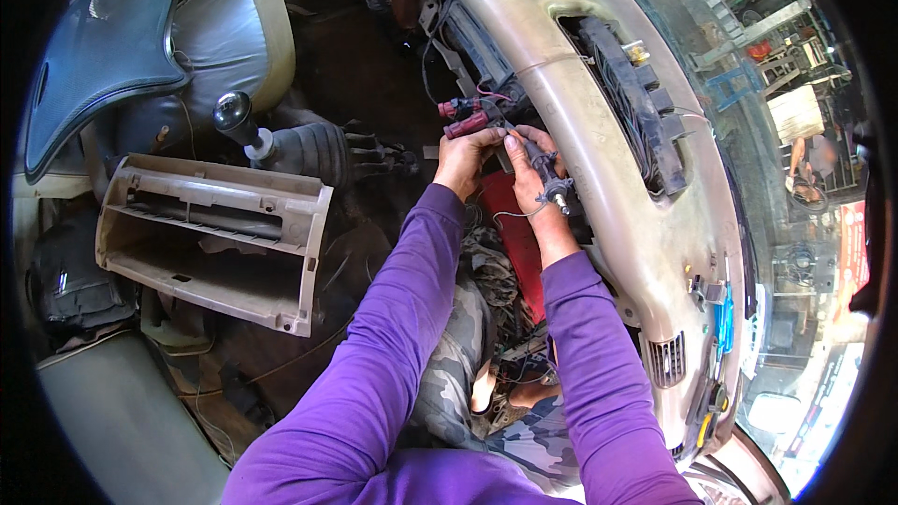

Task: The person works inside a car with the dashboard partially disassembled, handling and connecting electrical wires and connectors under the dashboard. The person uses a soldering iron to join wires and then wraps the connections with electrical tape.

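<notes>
Head view, right fingers [517, 153] gripping metal-tipped part [542, 166], left fingers [483, 138] half-hidden, hold unclear

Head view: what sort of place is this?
Looks like a vehicle's front cabin, apparently partly dismantled: a gear lever, a beige dashboard with an opening in its top, and a detached beige trim box.

Left hand [461, 161] and right hand [527, 185], 2 side by side at the dashboard's [552, 84] inner edge; wired part [543, 164] in the right hand. Windscreen [675, 33] right of the dashboard. Opening [629, 117] in the dashboard top. Air vent [667, 361] at its near end, screwdriver [724, 320] just right of that. Gear lever [234, 114] left of the hands, trim panel [210, 266] nearer the person, seat [234, 33] beyond the lever.
</notes>
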`<act>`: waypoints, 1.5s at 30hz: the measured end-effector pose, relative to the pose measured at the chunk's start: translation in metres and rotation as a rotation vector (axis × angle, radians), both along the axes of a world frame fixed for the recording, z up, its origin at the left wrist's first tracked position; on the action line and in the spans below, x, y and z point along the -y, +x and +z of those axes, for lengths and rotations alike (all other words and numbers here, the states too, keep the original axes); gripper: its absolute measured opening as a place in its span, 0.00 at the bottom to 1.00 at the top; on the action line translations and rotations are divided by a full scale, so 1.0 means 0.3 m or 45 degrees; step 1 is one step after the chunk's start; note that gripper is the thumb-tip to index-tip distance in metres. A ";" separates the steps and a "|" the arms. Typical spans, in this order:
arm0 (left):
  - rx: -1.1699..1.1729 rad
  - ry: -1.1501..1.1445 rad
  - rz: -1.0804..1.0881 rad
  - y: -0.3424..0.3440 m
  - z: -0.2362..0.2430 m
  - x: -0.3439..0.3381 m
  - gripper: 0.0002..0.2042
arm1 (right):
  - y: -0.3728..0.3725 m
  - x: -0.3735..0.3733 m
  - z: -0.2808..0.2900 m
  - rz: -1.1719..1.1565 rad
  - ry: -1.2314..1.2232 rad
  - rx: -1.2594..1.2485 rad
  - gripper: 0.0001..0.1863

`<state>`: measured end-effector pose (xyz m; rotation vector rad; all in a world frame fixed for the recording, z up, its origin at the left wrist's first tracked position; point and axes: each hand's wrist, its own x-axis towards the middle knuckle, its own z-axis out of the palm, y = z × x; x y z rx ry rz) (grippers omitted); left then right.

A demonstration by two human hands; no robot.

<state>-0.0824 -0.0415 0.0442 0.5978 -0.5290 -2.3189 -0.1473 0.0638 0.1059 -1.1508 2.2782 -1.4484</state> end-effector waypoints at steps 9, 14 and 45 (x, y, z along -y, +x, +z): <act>0.018 -0.051 0.019 0.002 0.006 -0.006 0.10 | -0.025 0.007 0.000 0.039 -0.081 -0.011 0.17; 0.072 -0.095 -0.016 0.007 0.001 0.004 0.10 | -0.038 0.008 -0.015 0.039 -0.100 -0.064 0.14; 0.016 -0.073 0.003 0.011 0.008 0.004 0.09 | 0.016 0.020 0.065 0.046 0.019 -0.016 0.14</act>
